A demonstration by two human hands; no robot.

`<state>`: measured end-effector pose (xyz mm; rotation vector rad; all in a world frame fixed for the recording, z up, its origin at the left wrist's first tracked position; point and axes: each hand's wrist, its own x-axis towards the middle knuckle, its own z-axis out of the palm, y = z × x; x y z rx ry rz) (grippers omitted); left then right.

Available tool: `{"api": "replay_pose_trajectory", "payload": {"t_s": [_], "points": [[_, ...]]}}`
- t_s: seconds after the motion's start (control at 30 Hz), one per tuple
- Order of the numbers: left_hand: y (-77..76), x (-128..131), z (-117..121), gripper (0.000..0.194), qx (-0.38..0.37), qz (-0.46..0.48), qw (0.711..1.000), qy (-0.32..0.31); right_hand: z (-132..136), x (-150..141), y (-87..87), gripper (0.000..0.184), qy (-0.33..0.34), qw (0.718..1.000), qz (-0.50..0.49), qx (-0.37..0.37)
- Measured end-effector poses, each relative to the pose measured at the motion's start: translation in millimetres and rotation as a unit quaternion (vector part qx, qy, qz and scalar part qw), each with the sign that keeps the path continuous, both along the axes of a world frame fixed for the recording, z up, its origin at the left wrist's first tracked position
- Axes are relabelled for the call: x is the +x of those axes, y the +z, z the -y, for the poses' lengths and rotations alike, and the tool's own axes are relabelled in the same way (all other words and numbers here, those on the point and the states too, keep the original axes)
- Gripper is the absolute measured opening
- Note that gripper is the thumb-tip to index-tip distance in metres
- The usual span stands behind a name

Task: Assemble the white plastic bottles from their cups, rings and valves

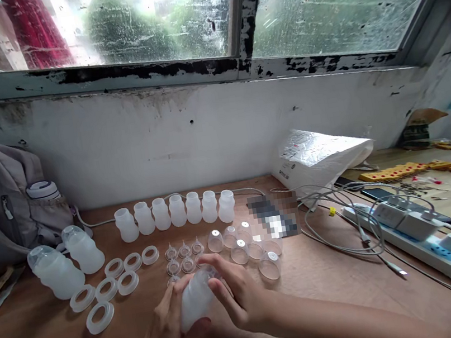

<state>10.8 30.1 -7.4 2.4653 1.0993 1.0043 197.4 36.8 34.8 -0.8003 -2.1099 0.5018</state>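
Note:
A frosted baby bottle is held tilted near the table's front, its top leaning to the right. My left hand wraps round its body. At the top end, my right hand closes its fingers round a clear cap, partly hidden by them. Just beyond my hands stand several clear silicone nipples. Several clear domed caps sit to the right of these. White collar rings lie to the left. A row of open frosted bottles stands along the wall.
Two capped bottles stand at left beside a grey backpack. Tangled cables and a power strip spread over the right side. A white plastic bag rests against the wall, near yellow parts.

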Motion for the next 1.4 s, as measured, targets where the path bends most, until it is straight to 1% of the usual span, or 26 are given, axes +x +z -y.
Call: {"api": "replay_pose_trajectory", "payload": {"t_s": [0.07,0.17,0.23,0.3,0.33,0.4,0.47,0.5,0.57,0.63,0.7,0.77,0.87,0.97,1.07,1.1,1.17,1.2,1.27,1.33,1.4], "points": [[-2.9,1,3,0.051,0.019,-0.015,1.0,-0.003,-1,-6,7.3,0.034,0.019,0.998,0.028,0.046],[-7.7,4,7,0.05,0.032,-0.016,0.999,-0.02,-1,-9,11.3,0.041,0.026,0.994,0.049,0.097],[-7.9,5,7,0.048,0.028,-0.005,0.999,-0.026,-2,-6,11.2,0.038,0.018,0.994,0.032,0.102],[-2.8,4,5,0.049,0.03,0.021,0.999,-0.021,-3,-1,11.9,0.033,0.026,0.994,0.015,0.101],[2.5,3,3,0.049,0.032,0.037,0.999,-0.016,-4,1,12.9,0.032,0.036,0.994,0.015,0.1],[18.5,0,0,0.048,0.034,0.072,0.997,-0.011,-6,4,15.9,0.034,0.052,0.993,0.022,0.103],[40.4,-2,-4,0.044,0.025,0.088,0.996,-0.012,-7,6,18.6,0.038,0.051,0.992,0.032,0.112],[52.4,-3,-5,0.045,0.016,0.082,0.996,-0.014,-8,7,19.3,0.039,0.049,0.991,0.033,0.119],[75.6,-2,-7,0.049,-0.021,0.04,0.999,-0.03,-9,8,19.3,0.043,0.052,0.988,0.033,0.138],[93.8,0,-9,0.054,-0.061,-0.03,0.995,-0.071,-10,9,18.2,0.046,0.062,0.985,0.018,0.16],[105.0,1,-12,0.059,-0.081,-0.088,0.986,-0.115,-12,11,18.0,0.047,0.065,0.982,-0.005,0.175],[111.5,1,-16,0.059,-0.08,-0.111,0.982,-0.127,-13,13,19.7,0.045,0.047,0.982,-0.023,0.179],[123.2,-7,-28,0.053,-0.064,-0.125,0.987,-0.078,-16,18,25.7,0.041,-0.007,0.985,-0.035,0.168],[145.8,-26,-48,0.041,-0.042,-0.153,0.987,0.021,-21,22,31.3,0.032,-0.054,0.985,-0.055,0.158],[171.7,-51,-70,0.047,-0.029,-0.167,0.972,0.163,-29,24,31.7,0.026,-0.079,0.985,-0.07,0.14],[178.6,-60,-77,0.048,-0.024,-0.173,0.965,0.198,-32,24,30.6,0.026,-0.083,0.985,-0.071,0.131],[187.4,-76,-90,0.054,-0.025,-0.19,0.952,0.24,-36,23,27.4,0.025,-0.088,0.987,-0.07,0.113],[189.1,-83,-95,0.056,-0.026,-0.196,0.946,0.258,-38,23,25.6,0.024,-0.09,0.988,-0.067,0.106],[187.8,-96,-106,0.059,-0.027,-0.21,0.938,0.273,-41,22,22.3,0.023,-0.092,0.989,-0.057,0.098],[181.6,-106,-117,0.06,-0.033,-0.223,0.933,0.281,-42,20,19.9,0.022,-0.094,0.99,-0.049,0.095],[172.4,-115,-129,0.058,-0.057,-0.235,0.922,0.302,-43,19,18.3,0.021,-0.092,0.991,-0.041,0.092]]}}
